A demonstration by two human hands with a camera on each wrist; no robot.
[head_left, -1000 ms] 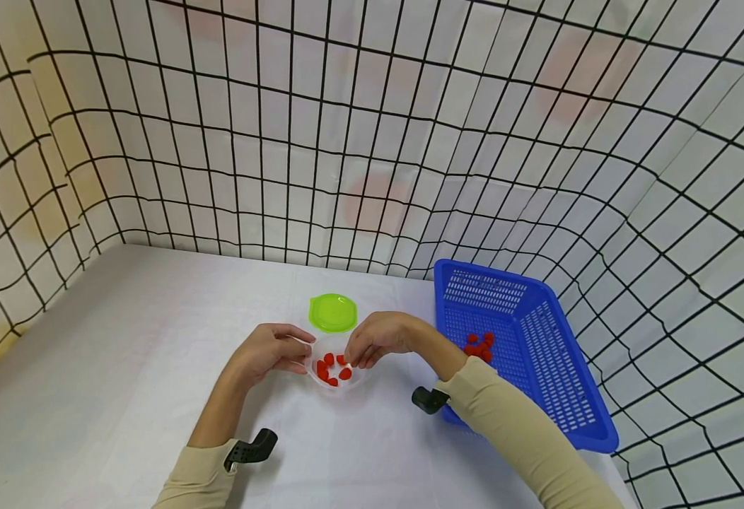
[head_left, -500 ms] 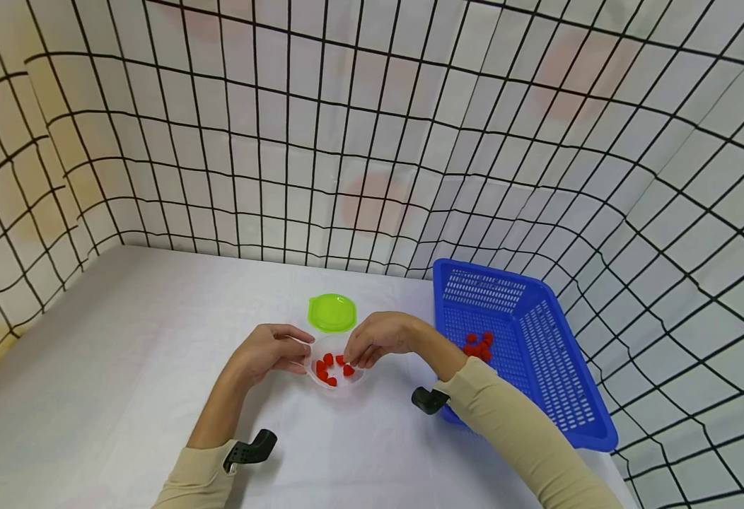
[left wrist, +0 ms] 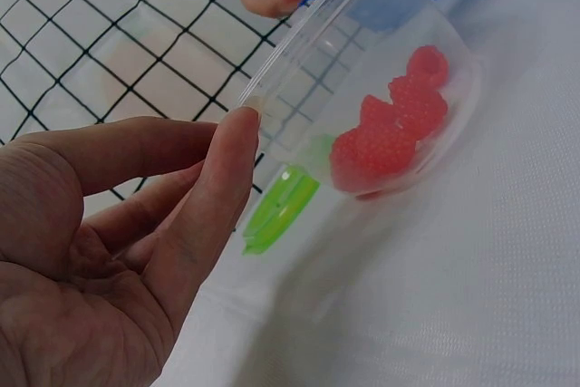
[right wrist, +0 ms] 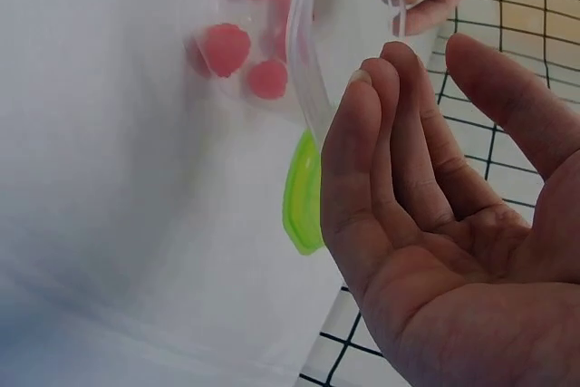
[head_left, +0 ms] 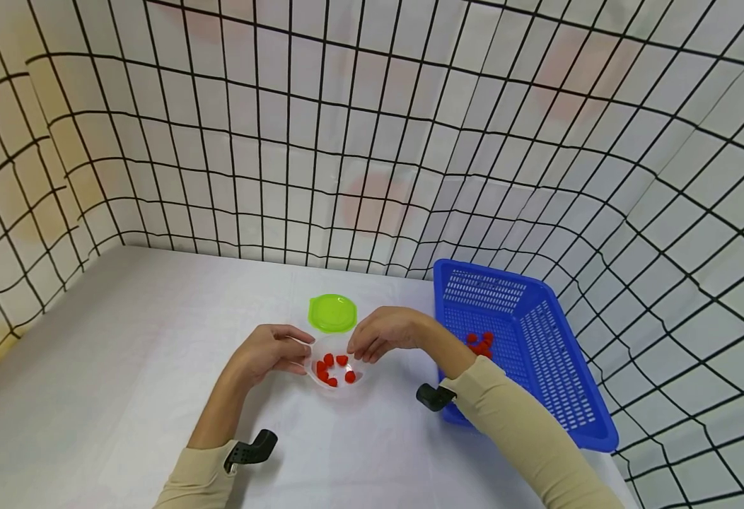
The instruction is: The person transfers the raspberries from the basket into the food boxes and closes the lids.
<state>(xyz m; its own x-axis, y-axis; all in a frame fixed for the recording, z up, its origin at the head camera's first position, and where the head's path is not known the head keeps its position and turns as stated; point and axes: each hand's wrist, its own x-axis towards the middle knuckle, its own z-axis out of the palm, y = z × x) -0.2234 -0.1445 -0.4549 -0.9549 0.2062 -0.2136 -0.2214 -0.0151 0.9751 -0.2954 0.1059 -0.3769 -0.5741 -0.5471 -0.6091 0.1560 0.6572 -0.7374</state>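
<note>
A round clear plastic container (head_left: 336,392) stands on the white cloth with several red raspberries (left wrist: 376,147) on its bottom. My left hand (head_left: 271,352) pinches its rim between thumb and fingers from the left side. Over the opposite rim hovers my right hand (head_left: 385,334). In the right wrist view, the thumb of that hand is apart from its gently bent fingers (right wrist: 349,142), and nothing is between them. Just behind the container lies a bright green lid (head_left: 332,313), flat on the cloth.
At the right stands a blue slotted plastic basket (head_left: 553,367) with more raspberries (head_left: 481,345) in it, partly behind my right forearm. Black wire mesh (head_left: 289,177) backed by white cloth encloses the table's far side and both ends.
One raspberry in the container has shifted to the right and slightly nearer me. My right hand has drawn back a little up and to the right. The left hand holds still.
</note>
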